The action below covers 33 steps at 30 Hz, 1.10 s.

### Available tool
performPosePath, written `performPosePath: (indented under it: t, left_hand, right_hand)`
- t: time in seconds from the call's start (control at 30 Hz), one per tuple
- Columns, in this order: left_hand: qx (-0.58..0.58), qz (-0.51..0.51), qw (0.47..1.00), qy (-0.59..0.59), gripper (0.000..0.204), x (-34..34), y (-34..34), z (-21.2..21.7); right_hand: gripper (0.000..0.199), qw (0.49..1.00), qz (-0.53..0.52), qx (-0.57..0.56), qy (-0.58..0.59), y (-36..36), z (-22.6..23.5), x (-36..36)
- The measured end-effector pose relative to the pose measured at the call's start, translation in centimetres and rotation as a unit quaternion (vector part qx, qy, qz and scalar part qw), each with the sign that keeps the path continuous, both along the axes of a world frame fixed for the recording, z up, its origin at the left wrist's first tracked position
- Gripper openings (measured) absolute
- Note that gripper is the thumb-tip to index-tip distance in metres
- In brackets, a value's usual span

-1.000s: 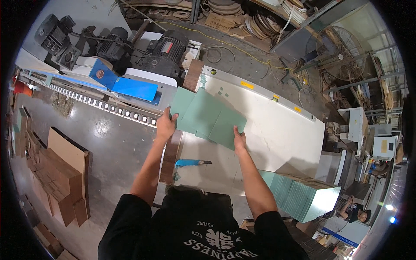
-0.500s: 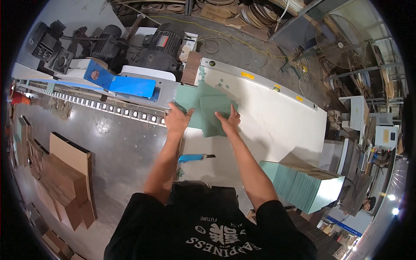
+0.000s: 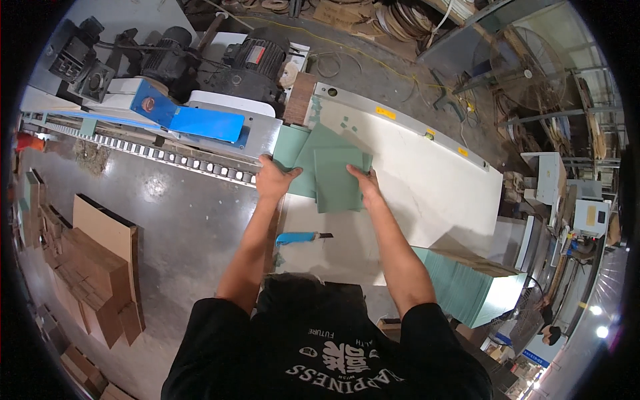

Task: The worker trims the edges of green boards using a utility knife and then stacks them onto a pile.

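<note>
Left hand: the left hand (image 3: pixel 272 180) sits just left of centre frame, fingers spread and pressed flat on the left edge of the green sheets (image 3: pixel 333 170); laid on them, not closed around them.
Right hand: the right hand (image 3: pixel 363 183) lies just right of centre, fingers flat against the right edge of the top green sheet, likewise not clenched.
Green sheets: a few overlapping pale green sheets on the white table (image 3: pixel 427 193), centre frame, between the two hands; the top one is squarish and smaller.
Blue knife: a blue-handled knife (image 3: pixel 300 237) lies on the table below the sheets, between the forearms, untouched.
Machine: a blue guard (image 3: pixel 200 121) and dark motors (image 3: pixel 250 63) at upper left, roller track below them.
Green stack: a tall stack of green sheets (image 3: pixel 467 290) at lower right, beside the table.
Cardboard: brown cardboard pieces (image 3: pixel 93 267) on the floor, lower left.
</note>
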<state>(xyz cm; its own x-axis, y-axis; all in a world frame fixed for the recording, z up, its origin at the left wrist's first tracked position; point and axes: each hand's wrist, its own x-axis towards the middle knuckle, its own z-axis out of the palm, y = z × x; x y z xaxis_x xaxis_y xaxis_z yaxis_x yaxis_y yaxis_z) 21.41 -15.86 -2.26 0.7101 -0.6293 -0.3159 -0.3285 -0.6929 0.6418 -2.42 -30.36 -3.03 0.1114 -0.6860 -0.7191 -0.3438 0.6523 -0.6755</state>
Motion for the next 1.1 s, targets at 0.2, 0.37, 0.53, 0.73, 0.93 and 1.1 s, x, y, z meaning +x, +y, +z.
performPosePath:
  t: [0.2, 0.37, 0.53, 0.73, 0.93, 1.1]
  left_hand:
    - [-0.056, -0.047, 0.995, 0.074, 0.085, 0.2, 0.1, 0.9]
    - [-0.079, -0.01, 0.949, 0.306, 0.082, 0.6, 0.0, 2.2]
    - [-0.1, 0.067, 0.882, 0.456, 0.082, -1.8, -0.7, 3.8]
    - [-0.043, 0.077, 0.887, 0.454, 0.077, -4.1, 0.1, 4.6]
    - [-0.066, 0.006, 0.915, 0.397, 0.074, -6.2, 0.9, 1.0]
    - [-0.081, 0.018, 0.943, 0.323, 0.057, -9.9, 1.3, 2.0]
  right_hand:
    - [0.131, 0.998, -0.012, 0.051, -0.03, -0.1, -2.9, -2.8]
    - [0.122, 0.998, -0.032, 0.033, -0.03, 1.0, -2.9, -3.5]
    - [0.123, 0.998, -0.005, 0.018, -0.064, 0.9, -2.6, -5.7]
    - [0.132, 0.995, 0.077, 0.024, 0.061, 1.4, 1.2, -6.0]
    - [0.131, 0.969, 0.127, -0.087, 0.193, 1.7, -2.9, -7.5]
    - [0.126, 0.935, 0.179, -0.185, 0.242, 3.1, -1.6, -6.8]
